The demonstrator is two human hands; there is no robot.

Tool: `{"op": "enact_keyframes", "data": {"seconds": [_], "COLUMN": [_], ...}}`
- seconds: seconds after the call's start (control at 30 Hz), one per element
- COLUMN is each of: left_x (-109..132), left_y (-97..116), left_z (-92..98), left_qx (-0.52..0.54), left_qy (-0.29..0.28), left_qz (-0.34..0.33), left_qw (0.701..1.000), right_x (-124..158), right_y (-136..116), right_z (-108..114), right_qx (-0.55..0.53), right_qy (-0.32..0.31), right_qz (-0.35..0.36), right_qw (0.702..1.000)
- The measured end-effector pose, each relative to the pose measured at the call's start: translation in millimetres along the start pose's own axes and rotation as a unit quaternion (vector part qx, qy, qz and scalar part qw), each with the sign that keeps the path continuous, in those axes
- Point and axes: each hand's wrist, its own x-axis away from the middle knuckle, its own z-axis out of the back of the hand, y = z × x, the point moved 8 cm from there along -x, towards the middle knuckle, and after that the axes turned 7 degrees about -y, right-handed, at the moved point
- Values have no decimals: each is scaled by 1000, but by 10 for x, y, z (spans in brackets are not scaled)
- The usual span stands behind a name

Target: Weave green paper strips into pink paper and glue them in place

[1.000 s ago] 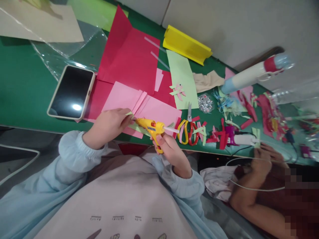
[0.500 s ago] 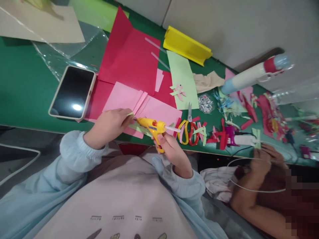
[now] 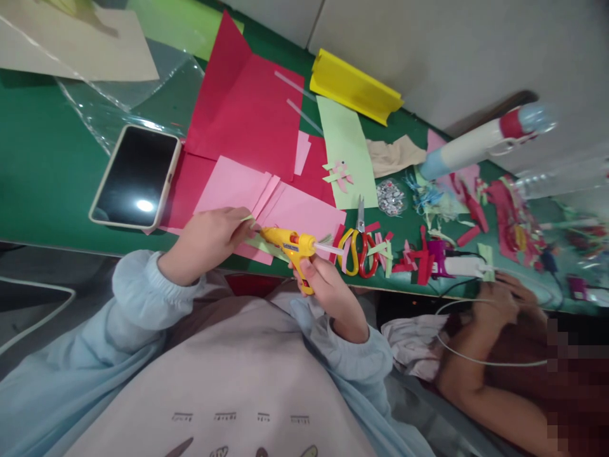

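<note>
My right hand (image 3: pixel 320 277) is wrapped round the handle of a yellow glue gun (image 3: pixel 284 242), with a clear glue stick (image 3: pixel 328 248) jutting from its back end. The nozzle points left, close against the fingers of my left hand (image 3: pixel 216 238). Those fingers pinch a small light green paper piece (image 3: pixel 248 218); most of it is hidden by the hand. Beneath both hands lie pink paper sheets (image 3: pixel 304 212) with folded strips. Scissors (image 3: pixel 360 238) with yellow and red handles rest just right of the glue gun.
A phone (image 3: pixel 136 178) lies left of a red folded sheet (image 3: pixel 257 108). Behind are a light green sheet (image 3: pixel 345 133) and a yellow folded piece (image 3: pixel 354 86). Beads (image 3: pixel 391 197), paper scraps and a purple glue gun (image 3: pixel 436 258) sit to the right, near another person's hands (image 3: pixel 507 298).
The view has shifted very slightly. Both hands keep their hold, with the glue gun's nozzle still at my left fingertips.
</note>
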Motion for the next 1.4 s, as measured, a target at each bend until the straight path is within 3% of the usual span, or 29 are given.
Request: {"op": "enact_keyframes", "data": {"seconds": [0.27, 0.53, 0.77, 0.9, 1.03, 1.4], "left_x": [0, -8, 9, 38, 50, 122], "left_y": [-13, -17, 16, 64, 84, 270], "left_z": [-12, -32, -20, 1, -25, -162], "left_qx": [-18, -37, -61, -35, -34, -227], "left_qy": [-13, -20, -11, 10, -9, -48], "left_qz": [25, 36, 22, -20, -45, -20], "left_qw": [999, 998, 998, 999, 998, 972], "right_x": [97, 240, 277, 307, 328, 322], "right_y": [28, -50, -52, -94, -89, -21], "right_z": [85, 170, 201, 198, 209, 195], "right_qx": [-159, -316, -344, -362, -374, -342], "right_qy": [-7, -13, -8, -10, -4, -5], "right_qz": [15, 107, 133, 154, 164, 137], "right_qw": [987, 943, 929, 919, 913, 930]}}
